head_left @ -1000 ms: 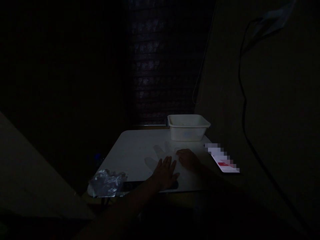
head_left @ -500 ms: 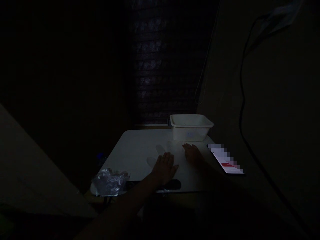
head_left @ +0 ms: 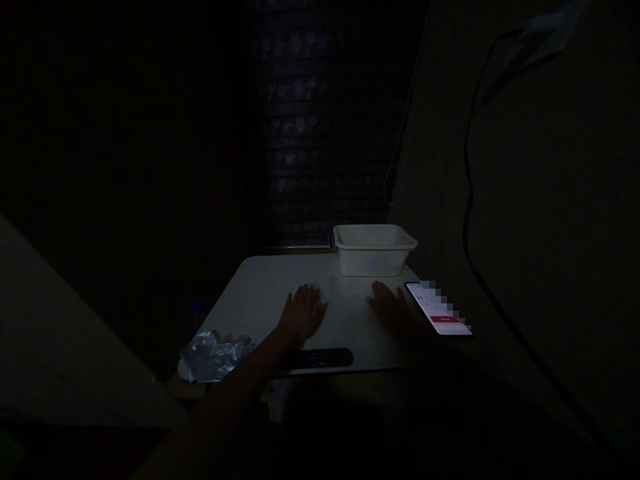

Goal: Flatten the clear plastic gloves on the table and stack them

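In the dim light my left hand lies palm down at the middle of a white table, its fingers stretched out. A faint oval shape shows by its fingertips, too dark to make out. To the right, my right hand is also palm down with fingers spread, just in front of a white plastic tub. Neither hand appears to hold anything. Close beside my right hand is a lit phone with a red bar on its screen.
A crumpled clear plastic bag sits at the table's near left corner. Along the near edge runs a dark slot or strip. A black cable hangs down the right wall, and a dark blind covers the back.
My left hand has moved left across the table, away from my right hand. My right hand's fingers have spread a little. Pale ovals seen earlier beside my left hand are mostly covered or gone.
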`<state>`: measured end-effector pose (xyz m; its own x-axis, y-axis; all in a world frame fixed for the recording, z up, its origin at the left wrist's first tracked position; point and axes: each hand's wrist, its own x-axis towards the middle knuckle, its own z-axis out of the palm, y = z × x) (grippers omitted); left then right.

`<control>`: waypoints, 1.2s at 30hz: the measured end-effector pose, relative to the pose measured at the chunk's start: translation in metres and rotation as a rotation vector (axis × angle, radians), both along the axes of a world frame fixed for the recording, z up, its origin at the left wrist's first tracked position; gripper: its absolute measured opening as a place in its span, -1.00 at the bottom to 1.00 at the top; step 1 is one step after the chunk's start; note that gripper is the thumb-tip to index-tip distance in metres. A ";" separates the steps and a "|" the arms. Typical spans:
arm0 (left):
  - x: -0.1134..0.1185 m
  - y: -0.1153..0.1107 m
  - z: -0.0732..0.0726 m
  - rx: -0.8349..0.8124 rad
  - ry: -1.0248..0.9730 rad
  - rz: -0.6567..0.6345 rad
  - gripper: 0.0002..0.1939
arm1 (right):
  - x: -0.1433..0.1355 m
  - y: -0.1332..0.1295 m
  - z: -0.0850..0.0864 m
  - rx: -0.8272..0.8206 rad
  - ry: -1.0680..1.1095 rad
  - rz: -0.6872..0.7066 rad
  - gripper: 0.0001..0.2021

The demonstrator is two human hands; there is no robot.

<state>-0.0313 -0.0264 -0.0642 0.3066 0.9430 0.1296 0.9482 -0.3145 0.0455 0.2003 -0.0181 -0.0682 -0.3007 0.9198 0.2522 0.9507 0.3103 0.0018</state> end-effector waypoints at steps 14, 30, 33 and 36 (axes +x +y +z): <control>0.030 -0.021 -0.001 -0.115 0.032 -0.295 -0.43 | -0.034 -0.002 -0.019 -0.010 -0.060 0.175 -0.52; -0.035 -0.005 0.018 0.011 0.108 0.263 -0.64 | -0.003 0.011 -0.027 0.100 -0.064 -0.051 -0.58; -0.036 -0.004 0.016 0.032 0.060 0.314 -0.63 | -0.009 0.009 -0.023 0.062 -0.049 -0.029 -0.58; -0.032 0.000 0.010 0.036 -0.015 0.348 -0.58 | -0.014 0.006 -0.020 0.032 -0.017 -0.012 -0.58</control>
<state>-0.0635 -0.0259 -0.0538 -0.0344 0.9854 0.1665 0.9982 0.0256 0.0546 0.1860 -0.0119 -0.0886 -0.2941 0.9148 0.2768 0.9541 0.2982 0.0281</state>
